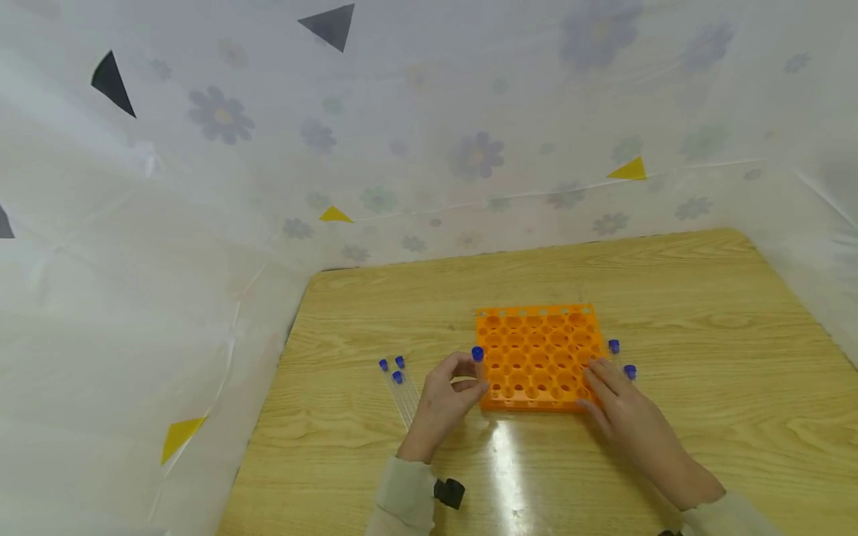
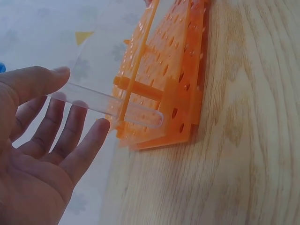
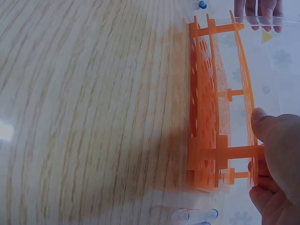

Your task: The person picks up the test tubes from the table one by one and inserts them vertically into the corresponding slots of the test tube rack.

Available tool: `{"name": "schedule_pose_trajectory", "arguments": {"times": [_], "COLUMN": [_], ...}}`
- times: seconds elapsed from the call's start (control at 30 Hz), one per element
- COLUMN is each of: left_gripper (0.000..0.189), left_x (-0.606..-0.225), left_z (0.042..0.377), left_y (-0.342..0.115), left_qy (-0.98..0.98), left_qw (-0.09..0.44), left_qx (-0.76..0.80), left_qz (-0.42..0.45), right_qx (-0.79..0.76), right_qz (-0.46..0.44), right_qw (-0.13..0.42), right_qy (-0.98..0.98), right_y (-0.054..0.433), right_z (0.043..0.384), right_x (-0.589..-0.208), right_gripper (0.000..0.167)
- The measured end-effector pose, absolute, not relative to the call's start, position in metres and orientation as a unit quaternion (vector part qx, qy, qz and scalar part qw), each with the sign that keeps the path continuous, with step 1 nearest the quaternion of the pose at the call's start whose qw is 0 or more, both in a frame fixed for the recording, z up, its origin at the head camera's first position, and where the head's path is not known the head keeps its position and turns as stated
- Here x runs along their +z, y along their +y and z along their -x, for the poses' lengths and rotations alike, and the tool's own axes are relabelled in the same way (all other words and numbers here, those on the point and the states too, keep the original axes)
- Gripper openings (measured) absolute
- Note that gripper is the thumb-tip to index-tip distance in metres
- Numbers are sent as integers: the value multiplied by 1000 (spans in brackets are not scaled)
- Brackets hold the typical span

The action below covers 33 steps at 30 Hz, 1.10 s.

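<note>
Between thumb and fingers my left hand (image 1: 445,398) pinches a clear test tube with a blue cap (image 1: 477,353), held upright beside the left end of an orange test tube rack (image 1: 538,359). In the left wrist view the tube (image 2: 91,97) runs from the fingertips to the rack's corner, its rounded bottom overlapping the rack's end. My right hand (image 1: 630,413) holds the rack's right end. The right wrist view has its thumb (image 3: 262,123) on the top plate and its fingers round the end. The rack's visible holes hold no tubes.
Left of the rack lie three blue-capped tubes (image 1: 401,394), partly behind the left hand. Two more blue caps (image 1: 614,346) show at the rack's right side, beside the right hand. The wooden table (image 1: 375,305) ends at a flowered white curtain (image 1: 429,179) behind.
</note>
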<state>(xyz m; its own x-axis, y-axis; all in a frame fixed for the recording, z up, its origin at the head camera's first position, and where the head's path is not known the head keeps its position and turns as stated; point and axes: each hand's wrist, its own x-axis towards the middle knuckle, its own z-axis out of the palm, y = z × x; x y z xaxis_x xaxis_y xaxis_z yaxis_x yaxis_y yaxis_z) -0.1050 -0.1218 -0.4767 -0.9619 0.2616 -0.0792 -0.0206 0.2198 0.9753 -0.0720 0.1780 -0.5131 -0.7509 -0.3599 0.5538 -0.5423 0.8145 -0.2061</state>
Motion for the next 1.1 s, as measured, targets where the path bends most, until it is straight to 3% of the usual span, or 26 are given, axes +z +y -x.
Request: {"name": "schedule_pose_trajectory", "arguments": {"times": [0.4, 0.63, 1.1], "left_gripper": [47, 34, 25], "left_x": [-480, -475, -470], "left_z": [104, 109, 120], "left_y": [-141, -154, -177], "left_qy": [777, 807, 844], "left_qw": [106, 78, -12], "left_qx": [611, 578, 535], "left_qz": [-106, -94, -28], "right_qx": [188, 185, 192], "right_qz": [-242, -241, -238], "right_qw": [246, 251, 251], "right_qy": [-920, -919, -918], "right_y": [178, 178, 178], "right_z": [71, 72, 71], "right_x": [-513, -513, -518], "right_gripper": [62, 68, 51]}}
